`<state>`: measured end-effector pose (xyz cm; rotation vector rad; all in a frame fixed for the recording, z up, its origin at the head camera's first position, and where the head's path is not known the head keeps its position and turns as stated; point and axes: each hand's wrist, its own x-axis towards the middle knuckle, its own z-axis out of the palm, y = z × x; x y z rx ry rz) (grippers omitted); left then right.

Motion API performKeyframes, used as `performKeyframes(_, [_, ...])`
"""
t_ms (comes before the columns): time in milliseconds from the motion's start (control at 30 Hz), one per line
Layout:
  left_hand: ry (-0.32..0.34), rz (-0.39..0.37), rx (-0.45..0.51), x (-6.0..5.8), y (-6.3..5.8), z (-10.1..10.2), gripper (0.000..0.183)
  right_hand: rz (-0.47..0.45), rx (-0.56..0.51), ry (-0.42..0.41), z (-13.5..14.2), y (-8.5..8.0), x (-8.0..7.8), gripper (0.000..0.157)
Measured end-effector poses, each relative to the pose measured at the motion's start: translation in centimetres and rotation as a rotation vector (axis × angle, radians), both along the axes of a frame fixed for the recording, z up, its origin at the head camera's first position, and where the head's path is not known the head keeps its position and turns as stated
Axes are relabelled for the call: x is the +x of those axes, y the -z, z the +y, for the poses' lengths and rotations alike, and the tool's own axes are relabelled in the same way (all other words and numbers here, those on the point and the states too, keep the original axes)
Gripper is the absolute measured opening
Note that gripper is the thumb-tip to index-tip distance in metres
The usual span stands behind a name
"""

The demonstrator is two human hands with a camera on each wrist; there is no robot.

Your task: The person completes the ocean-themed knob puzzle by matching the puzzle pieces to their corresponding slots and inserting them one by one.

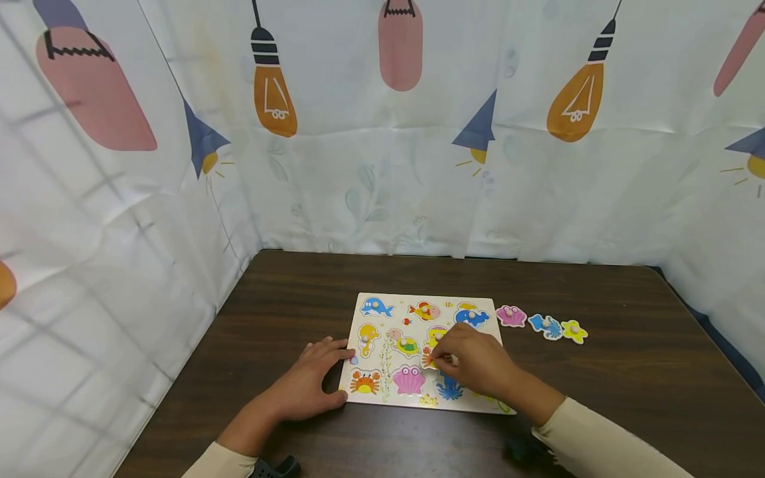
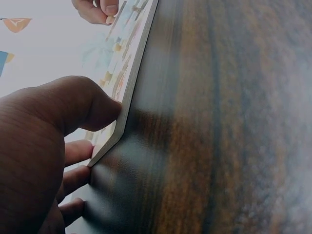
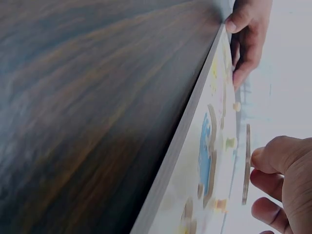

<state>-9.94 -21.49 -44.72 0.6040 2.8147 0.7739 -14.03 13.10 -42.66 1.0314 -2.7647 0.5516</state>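
A wooden peg puzzle board (image 1: 427, 402) with sea-animal pictures lies on the table. My right hand (image 1: 472, 358) pinches an orange crab puzzle piece (image 1: 427, 358) above the board's middle. In the right wrist view the piece (image 3: 246, 165) shows edge-on, apart from the board, with thumb and finger at its back. My left hand (image 1: 311, 378) rests at the board's left side, its thumb against the lower left corner and its fingers along the left edge. A crab picture (image 1: 364, 382), a pink shell picture (image 1: 409, 380) and a blue octopus picture (image 1: 449, 387) line the near row.
Right of the board lie a pink shell piece (image 1: 511, 316), a blue octopus piece (image 1: 546, 326) and a yellow starfish piece (image 1: 574, 331). Knobbed pieces such as the turtle (image 1: 406, 344) sit in the board. A printed curtain (image 1: 382, 186) hangs behind the dark table (image 1: 299, 285).
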Motion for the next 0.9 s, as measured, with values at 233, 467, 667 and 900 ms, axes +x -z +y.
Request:
performKeyframes(233, [0.002, 0.001, 0.002, 0.1, -0.1, 0.0, 0.067, -0.001, -0.027, -0.040, -1.0, 0.2, 0.1, 0.005])
performKeyframes(467, [0.002, 0.005, 0.004, 0.0, 0.0, -0.1, 0.067, 0.023, -0.052, -0.083, -2.0, 0.6, 0.1, 0.009])
performKeyframes(667, [0.007, 0.019, 0.005, 0.0, 0.1, -0.1, 0.067, 0.023, -0.058, -0.104, -2.8, 0.6, 0.1, 0.010])
performKeyframes(900, [0.006, 0.009, 0.005, 0.0, 0.2, -0.2, 0.068, 0.014, -0.064, -0.128, -3.7, 0.5, 0.3, 0.010])
